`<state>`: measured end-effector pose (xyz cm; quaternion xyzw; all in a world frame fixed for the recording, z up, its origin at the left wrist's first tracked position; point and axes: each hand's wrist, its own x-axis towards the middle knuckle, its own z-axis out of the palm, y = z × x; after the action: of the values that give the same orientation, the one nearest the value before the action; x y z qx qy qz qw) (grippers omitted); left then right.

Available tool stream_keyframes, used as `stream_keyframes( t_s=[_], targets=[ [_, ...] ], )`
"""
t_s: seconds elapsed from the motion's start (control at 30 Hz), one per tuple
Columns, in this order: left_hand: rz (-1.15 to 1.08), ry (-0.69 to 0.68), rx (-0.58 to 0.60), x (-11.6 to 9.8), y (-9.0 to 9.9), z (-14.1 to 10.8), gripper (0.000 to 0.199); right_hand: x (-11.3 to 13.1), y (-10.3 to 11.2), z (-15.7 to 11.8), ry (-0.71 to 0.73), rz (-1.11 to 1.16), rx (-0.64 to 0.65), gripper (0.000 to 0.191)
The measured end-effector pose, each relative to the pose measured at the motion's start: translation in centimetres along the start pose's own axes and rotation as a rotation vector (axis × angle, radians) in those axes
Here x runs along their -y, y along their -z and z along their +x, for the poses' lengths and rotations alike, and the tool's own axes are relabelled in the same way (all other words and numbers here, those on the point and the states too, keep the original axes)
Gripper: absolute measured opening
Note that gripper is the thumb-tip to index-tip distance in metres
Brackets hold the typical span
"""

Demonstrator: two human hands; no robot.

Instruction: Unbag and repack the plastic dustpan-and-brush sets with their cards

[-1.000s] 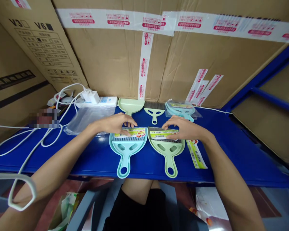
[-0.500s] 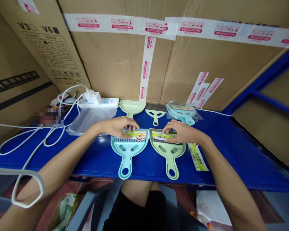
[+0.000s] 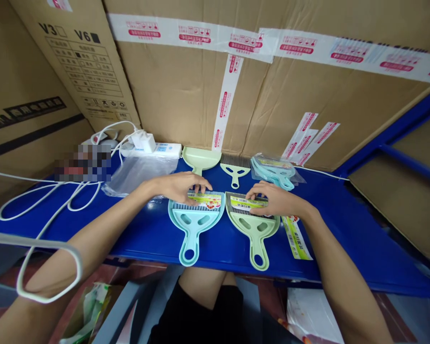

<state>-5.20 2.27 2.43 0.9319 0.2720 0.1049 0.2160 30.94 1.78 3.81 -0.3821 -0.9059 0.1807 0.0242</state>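
Two dustpan-and-brush sets lie side by side on the blue table, handles toward me. My left hand (image 3: 182,187) rests over the upper left of the light-blue dustpan (image 3: 190,234), thumb and curved fingers apart about its printed label (image 3: 211,201). Over the upper right of the green dustpan (image 3: 254,236) is my right hand (image 3: 272,198), likewise with fingers apart around a label (image 3: 241,203). Grey brush bristles show under both labels. Neither set is lifted. Whether the fingertips press on the labels I cannot tell. A loose label card (image 3: 297,239) lies beside my right forearm.
Behind the sets are a green dustpan (image 3: 201,160), a green brush (image 3: 235,173) and a bagged blue set (image 3: 273,171). At left lie clear plastic bags (image 3: 139,177), a power strip (image 3: 168,150) and white cables (image 3: 39,234). Cardboard (image 3: 179,95) walls the back.
The view has shifted slightly, so everything appears a little to the right. My hands keep nearly the same place over the two dustpans.
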Motion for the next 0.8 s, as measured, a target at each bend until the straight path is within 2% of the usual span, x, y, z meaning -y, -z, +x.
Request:
stream_keyframes(
  t_s=[0.23, 0.33, 0.47, 0.57, 0.67, 0.8],
  targets=[
    [-0.005, 0.006, 0.003, 0.0, 0.0, 0.1, 0.058, 0.2, 0.2, 0.0, -0.018, -0.014, 0.0, 0.039],
    [0.011, 0.009, -0.101, -0.1, 0.0, 0.3, 0.05, 0.0, 0.5, -0.1, 0.012, -0.004, -0.044, 0.039],
    [0.062, 0.011, -0.397, 0.0, -0.1, 0.6, 0.027, -0.5, 0.9, 0.0, 0.07, 0.015, -0.264, 0.025],
    [0.172, 0.022, -0.562, 0.6, -0.2, 0.7, 0.025, -0.9, 0.9, 0.2, 0.082, -0.003, -0.44, 0.019],
    [0.383, 0.055, -0.61, 1.3, -0.4, 0.6, 0.028, -1.5, 0.7, 0.5, 0.096, -0.048, -0.534, 0.018],
    [0.585, 0.066, -0.566, 2.0, -0.7, 0.6, 0.032, -2.1, 0.4, 0.8, 0.115, -0.127, -0.609, 0.015]
  ],
)
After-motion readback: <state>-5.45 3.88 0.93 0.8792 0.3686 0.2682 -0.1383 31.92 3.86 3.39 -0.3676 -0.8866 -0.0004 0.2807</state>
